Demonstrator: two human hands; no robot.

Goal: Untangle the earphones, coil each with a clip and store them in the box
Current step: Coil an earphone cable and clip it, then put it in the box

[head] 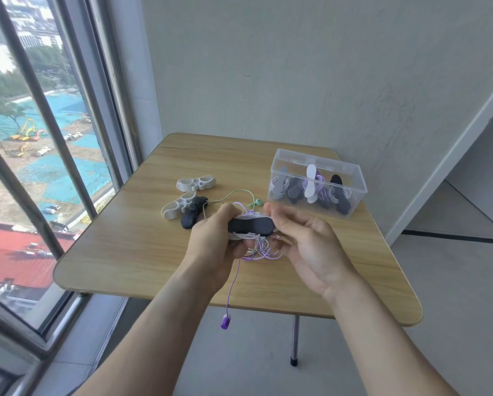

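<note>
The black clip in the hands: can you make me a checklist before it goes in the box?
1. Black clip held by both hands: ok; left hand grips it, right hand steadies it.
2. Cable coiled inside clip: not ok, purple cable loops spill out.
3. Purple earbud tucked in: not ok, it dangles below the table edge.
4. Box open: ok, no lid on it.
5. Room left in box: cannot tell.
</note>
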